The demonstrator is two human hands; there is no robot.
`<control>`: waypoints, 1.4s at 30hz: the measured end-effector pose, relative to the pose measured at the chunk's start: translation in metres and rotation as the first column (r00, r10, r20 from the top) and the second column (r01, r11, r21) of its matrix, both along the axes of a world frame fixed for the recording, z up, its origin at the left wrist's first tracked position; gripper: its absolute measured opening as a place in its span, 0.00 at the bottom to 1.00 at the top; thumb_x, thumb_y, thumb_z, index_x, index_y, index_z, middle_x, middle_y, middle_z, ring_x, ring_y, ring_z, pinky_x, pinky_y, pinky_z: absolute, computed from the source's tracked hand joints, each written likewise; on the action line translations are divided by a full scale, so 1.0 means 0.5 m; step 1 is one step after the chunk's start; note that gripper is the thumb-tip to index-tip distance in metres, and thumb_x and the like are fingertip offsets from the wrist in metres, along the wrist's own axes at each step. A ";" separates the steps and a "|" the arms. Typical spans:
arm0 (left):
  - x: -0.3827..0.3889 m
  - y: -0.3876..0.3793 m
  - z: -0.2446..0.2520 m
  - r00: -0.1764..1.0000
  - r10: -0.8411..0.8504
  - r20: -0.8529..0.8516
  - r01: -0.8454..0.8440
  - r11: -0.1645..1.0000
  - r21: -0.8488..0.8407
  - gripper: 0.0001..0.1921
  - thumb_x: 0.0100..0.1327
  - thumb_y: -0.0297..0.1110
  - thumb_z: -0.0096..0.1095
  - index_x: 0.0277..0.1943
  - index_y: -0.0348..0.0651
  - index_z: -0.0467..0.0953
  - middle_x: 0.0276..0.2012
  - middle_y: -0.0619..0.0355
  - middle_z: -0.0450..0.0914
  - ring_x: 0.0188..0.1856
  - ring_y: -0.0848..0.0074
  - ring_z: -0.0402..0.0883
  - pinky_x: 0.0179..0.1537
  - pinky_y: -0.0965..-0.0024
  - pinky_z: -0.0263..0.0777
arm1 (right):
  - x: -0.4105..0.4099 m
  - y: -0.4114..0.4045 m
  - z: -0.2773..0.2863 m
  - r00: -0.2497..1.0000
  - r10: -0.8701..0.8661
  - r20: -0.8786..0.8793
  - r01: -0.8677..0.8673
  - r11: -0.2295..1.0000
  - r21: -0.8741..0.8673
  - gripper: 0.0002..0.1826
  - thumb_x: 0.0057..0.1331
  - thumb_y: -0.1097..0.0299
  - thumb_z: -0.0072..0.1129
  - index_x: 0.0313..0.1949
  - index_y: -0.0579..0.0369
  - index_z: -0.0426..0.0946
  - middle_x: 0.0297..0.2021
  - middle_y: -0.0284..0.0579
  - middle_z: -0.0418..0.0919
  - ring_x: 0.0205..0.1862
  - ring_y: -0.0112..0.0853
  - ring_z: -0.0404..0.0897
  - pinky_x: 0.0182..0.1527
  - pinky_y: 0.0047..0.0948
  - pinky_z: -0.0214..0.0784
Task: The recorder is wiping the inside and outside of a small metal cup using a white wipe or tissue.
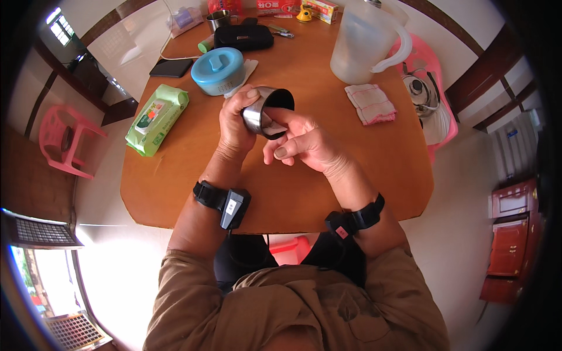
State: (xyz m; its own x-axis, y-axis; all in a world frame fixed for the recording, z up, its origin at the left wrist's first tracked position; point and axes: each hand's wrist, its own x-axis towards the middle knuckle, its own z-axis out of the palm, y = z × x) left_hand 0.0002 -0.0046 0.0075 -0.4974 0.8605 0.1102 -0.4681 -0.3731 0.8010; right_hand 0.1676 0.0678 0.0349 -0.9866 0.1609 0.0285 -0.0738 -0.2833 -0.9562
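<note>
My left hand (239,116) grips a stainless steel cup (253,115) from its left side. The cup is tipped sideways above the table, its dark mouth turned to the right. My right hand (303,142) is at that mouth with its index finger inside. A crumpled white tissue or wipe (275,129) shows among the right fingers, against the cup's inner wall. The right thumb stays outside the rim. The fingertips deep in the cup are hidden. Beyond the left hand stands a round blue-lidded container (217,70) on a white cloth or tissue (248,72).
On the wooden table (175,193) lie a green baby wipes pack (158,118), a black phone (171,68), a black pouch (243,37) and a folded pink-edged cloth (371,104). A tall translucent pitcher (360,48) stands back right. A kettle (419,90) rests on a pink chair (445,118).
</note>
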 end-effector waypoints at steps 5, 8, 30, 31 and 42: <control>-0.005 -0.017 0.018 1.000 0.021 -0.001 -0.021 0.998 0.053 0.25 0.58 0.43 0.59 0.49 0.29 0.77 0.43 0.48 0.81 0.45 0.64 0.80 0.52 0.65 0.72 | -0.011 -0.016 0.013 0.987 0.000 0.163 -0.053 0.946 0.319 0.42 0.58 0.70 0.67 0.69 0.62 0.57 0.53 0.48 0.74 0.41 0.31 0.81 0.32 0.24 0.70; -0.007 0.001 0.008 0.991 0.102 0.090 -0.100 0.995 -0.023 0.19 0.56 0.41 0.62 0.43 0.33 0.78 0.36 0.51 0.82 0.36 0.69 0.81 0.40 0.69 0.75 | -0.026 -0.018 -0.046 0.946 -0.177 -0.272 0.320 0.653 0.686 0.26 0.61 0.74 0.61 0.60 0.59 0.70 0.50 0.50 0.78 0.43 0.41 0.81 0.41 0.33 0.74; 0.049 -0.023 0.058 0.832 0.242 -0.499 -0.173 0.968 0.181 0.33 0.47 0.28 0.78 0.59 0.40 0.75 0.47 0.56 0.77 0.49 0.71 0.77 0.53 0.68 0.74 | -0.008 -0.003 -0.004 0.976 -0.179 -0.122 0.138 0.948 -0.287 0.24 0.73 0.50 0.50 0.52 0.61 0.72 0.42 0.45 0.81 0.29 0.34 0.82 0.23 0.22 0.68; 0.056 -0.027 0.064 0.929 0.178 -0.323 -0.146 0.982 0.121 0.31 0.48 0.26 0.76 0.58 0.39 0.75 0.47 0.55 0.78 0.46 0.71 0.78 0.51 0.69 0.76 | -0.008 -0.006 -0.005 0.978 -0.171 -0.120 0.132 0.950 -0.283 0.24 0.73 0.50 0.50 0.52 0.61 0.72 0.42 0.45 0.81 0.29 0.34 0.82 0.23 0.22 0.68; 0.029 0.001 0.023 0.957 0.014 -0.291 -0.082 0.971 -0.223 0.33 0.65 0.56 0.61 0.63 0.38 0.72 0.44 0.54 0.80 0.32 0.79 0.79 0.19 0.80 0.68 | -0.025 -0.002 -0.021 0.911 -0.409 0.042 0.396 0.901 0.179 0.11 0.68 0.66 0.55 0.44 0.59 0.77 0.30 0.38 0.81 0.23 0.25 0.80 0.23 0.19 0.65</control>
State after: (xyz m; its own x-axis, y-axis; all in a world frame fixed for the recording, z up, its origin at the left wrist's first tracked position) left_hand 0.0144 -0.0040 0.0189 -0.5157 0.8550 0.0553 -0.1936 -0.1791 0.9646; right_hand 0.1550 0.0668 0.0242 -0.8386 0.5445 0.0152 -0.0730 -0.0846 -0.9937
